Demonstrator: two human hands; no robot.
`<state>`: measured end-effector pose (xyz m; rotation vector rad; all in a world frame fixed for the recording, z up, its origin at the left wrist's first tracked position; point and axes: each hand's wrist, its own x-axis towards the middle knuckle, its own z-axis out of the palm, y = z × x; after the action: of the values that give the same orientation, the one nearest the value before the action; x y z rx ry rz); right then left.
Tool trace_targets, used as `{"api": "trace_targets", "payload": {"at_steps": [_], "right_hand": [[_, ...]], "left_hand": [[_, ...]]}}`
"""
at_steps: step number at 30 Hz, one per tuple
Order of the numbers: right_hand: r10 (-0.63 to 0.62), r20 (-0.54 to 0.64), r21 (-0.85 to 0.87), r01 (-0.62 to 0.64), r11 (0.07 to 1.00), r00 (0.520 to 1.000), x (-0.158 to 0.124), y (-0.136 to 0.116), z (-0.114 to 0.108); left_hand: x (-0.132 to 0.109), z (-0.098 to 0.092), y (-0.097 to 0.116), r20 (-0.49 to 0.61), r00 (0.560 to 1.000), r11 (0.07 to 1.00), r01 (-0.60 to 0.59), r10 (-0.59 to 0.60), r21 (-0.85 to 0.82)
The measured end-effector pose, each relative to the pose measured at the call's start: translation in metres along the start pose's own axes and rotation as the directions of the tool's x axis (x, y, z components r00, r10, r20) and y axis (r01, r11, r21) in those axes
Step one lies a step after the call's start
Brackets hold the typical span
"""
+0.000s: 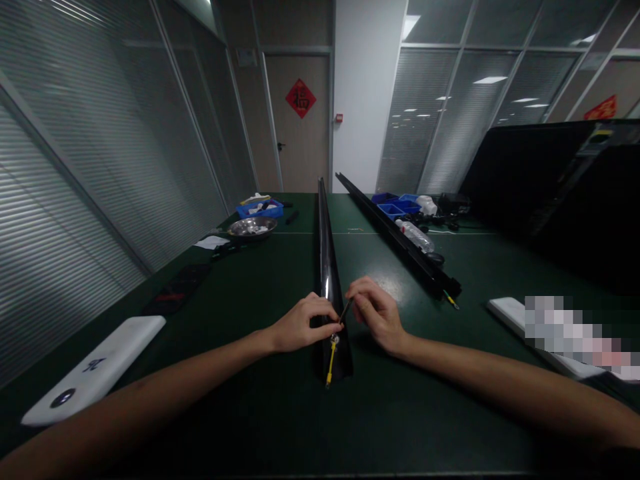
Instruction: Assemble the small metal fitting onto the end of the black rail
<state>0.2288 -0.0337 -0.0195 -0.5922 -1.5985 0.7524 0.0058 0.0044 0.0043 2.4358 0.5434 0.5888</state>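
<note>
A long black rail (327, 263) runs away from me down the middle of the green table. My left hand (303, 325) lies over its near end, thumb and fingers pinched together; what they hold there is too small to make out. My right hand (377, 315) is closed at the rail's right side, gripping a thin dark rod (345, 310) between thumb and fingers. The rod slants down to my left fingertips. Just below them, a short yellow wire (331, 363) with metal ends is attached by a small metal fitting (334, 341) and hangs toward the rail's near edge.
A second black rail (400, 240) with a yellow wire lies to the right. Beyond it are blue bins (397, 208) and a plastic bottle (415, 235). A metal bowl (253, 227) and blue tray (260, 210) stand far left. White casings (95, 370) flank my arms.
</note>
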Motion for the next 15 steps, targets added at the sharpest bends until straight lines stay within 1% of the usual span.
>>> {"api": "trace_targets", "payload": {"at_steps": [6, 10, 15], "right_hand": [[0.036, 0.031, -0.013, -0.036, 0.999, 0.999, 0.0010, -0.0065, 0.0003], [0.020, 0.036, 0.009, -0.021, 1.000, 0.999, 0.0005, -0.0048, -0.0014], [-0.014, 0.012, 0.018, 0.014, 1.000, 1.000, -0.0001, -0.0006, -0.0017]], "left_hand": [[0.0007, -0.0010, -0.0001, 0.020, 1.000, 1.000, -0.018, 0.019, -0.005], [0.0005, -0.0002, -0.0010, 0.009, 1.000, 1.000, -0.007, 0.007, -0.011], [0.0002, 0.0000, -0.0006, 0.003, 1.000, 1.000, 0.010, -0.010, -0.006]]}}
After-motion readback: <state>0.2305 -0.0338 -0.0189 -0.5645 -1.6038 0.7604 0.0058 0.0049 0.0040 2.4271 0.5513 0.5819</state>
